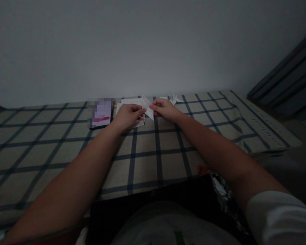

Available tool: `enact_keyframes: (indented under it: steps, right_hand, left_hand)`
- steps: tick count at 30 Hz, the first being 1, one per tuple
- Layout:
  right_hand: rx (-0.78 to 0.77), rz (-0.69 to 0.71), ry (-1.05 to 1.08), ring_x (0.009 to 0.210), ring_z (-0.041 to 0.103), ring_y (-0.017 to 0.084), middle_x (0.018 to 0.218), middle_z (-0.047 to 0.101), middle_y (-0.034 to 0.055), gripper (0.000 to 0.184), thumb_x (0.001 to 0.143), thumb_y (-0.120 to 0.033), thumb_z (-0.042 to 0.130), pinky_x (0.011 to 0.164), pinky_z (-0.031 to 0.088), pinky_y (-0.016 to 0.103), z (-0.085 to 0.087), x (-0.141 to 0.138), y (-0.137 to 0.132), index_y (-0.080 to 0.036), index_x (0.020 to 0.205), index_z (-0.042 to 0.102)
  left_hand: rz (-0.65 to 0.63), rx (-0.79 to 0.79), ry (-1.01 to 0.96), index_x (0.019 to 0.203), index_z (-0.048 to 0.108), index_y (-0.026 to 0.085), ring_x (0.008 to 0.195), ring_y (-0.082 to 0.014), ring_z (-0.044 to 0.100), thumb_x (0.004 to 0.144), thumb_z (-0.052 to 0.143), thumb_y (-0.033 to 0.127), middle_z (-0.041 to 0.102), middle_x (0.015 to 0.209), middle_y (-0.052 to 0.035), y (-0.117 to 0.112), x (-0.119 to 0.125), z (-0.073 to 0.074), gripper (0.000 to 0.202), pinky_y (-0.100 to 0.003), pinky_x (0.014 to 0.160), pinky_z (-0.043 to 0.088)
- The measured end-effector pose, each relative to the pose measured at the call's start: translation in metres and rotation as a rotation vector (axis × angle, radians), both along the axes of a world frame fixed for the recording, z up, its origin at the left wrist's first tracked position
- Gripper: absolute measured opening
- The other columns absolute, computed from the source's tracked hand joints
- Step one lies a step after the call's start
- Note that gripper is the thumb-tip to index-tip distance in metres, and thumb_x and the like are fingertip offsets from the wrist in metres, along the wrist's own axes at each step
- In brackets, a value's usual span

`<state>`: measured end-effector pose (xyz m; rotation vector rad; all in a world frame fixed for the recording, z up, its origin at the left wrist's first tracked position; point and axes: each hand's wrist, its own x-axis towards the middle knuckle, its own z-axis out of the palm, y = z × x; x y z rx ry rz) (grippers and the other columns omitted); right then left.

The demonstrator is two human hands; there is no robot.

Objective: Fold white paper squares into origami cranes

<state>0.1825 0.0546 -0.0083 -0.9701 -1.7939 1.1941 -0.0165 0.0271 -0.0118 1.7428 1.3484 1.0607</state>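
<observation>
A piece of white folded paper (148,109), kite-shaped with pointed ends, is held between both hands above the checked cloth. My left hand (129,115) pinches its left side between thumb and fingers. On the right side, my right hand (165,109) grips it the same way, thumb on top. White paper sheets (132,101) lie partly hidden behind and under my left hand. Just beyond my right hand rests a white folded paper crane (175,99) with thin points sticking up.
A phone (102,114) with a lit, partly blurred screen stands or lies left of the sheets. The checked tablecloth (145,146) covers the table up to the grey wall (153,44). Dark curtain folds (290,64) hang at the right.
</observation>
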Motion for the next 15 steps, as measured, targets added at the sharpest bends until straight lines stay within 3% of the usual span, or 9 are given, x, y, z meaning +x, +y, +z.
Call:
enact_keyframes:
  steps: [7, 15]
  right_hand:
    - [0.009, -0.007, -0.011, 0.055, 0.048, 0.007, 0.061, 0.053, -0.0048, 0.021, 0.096, -0.018, 0.060, 0.054, 0.040, 0.020, -0.0013, 0.0002, 0.0017, -0.016, 0.076, 0.057]
    - [0.000, 0.017, -0.028, 0.055, 0.049, 0.008, 0.060, 0.051, -0.0050, 0.020, 0.095, -0.017, 0.060, 0.055, 0.039, 0.021, -0.0037, 0.0016, 0.0026, -0.018, 0.076, 0.055]
  left_hand:
    - [0.001, -0.013, 0.035, 0.075, 0.075, 0.016, 0.060, -0.0152, 0.063, 0.078, 0.074, 0.046, 0.073, 0.073, -0.0055, -0.0032, 0.0016, 0.0071, 0.030, -0.024, 0.056, 0.048]
    - [0.034, 0.022, 0.097, 0.076, 0.076, 0.017, 0.061, -0.0160, 0.063, 0.078, 0.075, 0.048, 0.073, 0.070, -0.0053, -0.0016, -0.0005, 0.0016, 0.031, -0.025, 0.056, 0.044]
